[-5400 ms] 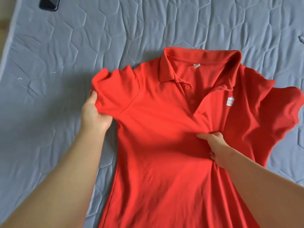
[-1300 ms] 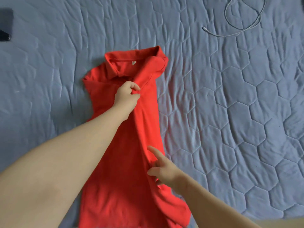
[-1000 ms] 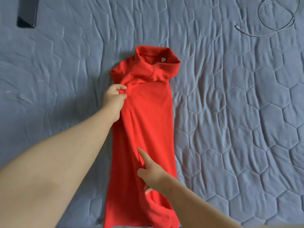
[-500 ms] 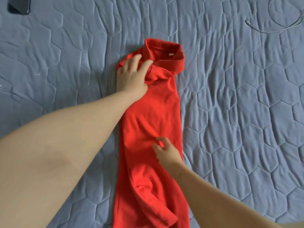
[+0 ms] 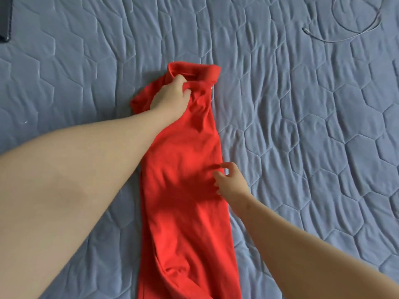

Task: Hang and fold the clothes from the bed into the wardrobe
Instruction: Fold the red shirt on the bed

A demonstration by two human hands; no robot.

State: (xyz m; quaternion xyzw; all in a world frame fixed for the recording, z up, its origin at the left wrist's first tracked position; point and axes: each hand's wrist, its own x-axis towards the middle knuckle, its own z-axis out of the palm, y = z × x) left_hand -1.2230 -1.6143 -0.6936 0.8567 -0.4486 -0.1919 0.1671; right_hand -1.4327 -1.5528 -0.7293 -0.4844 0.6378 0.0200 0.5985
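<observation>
A red polo shirt [image 5: 183, 160] lies on the bed, folded lengthwise into a narrow strip with the collar at the far end. My left hand [image 5: 170, 96] grips the fabric just below the collar, fingers curled into the cloth. My right hand [image 5: 230, 182] sits at the shirt's right edge near its middle, its fingers loosely curled and its fingertips on the fabric. The shirt's hem runs out of view at the bottom.
The bed is covered by a blue-grey quilted cover [image 5: 302, 137] with a hexagon pattern. A white cable [image 5: 349, 24] lies coiled at the far right. A dark flat object [image 5: 4, 20] sits at the far left edge.
The shirt went from spread open to folded into a narrow strip. In the last half second my left hand closed on the cloth below the collar, and my right hand shifted to the right edge.
</observation>
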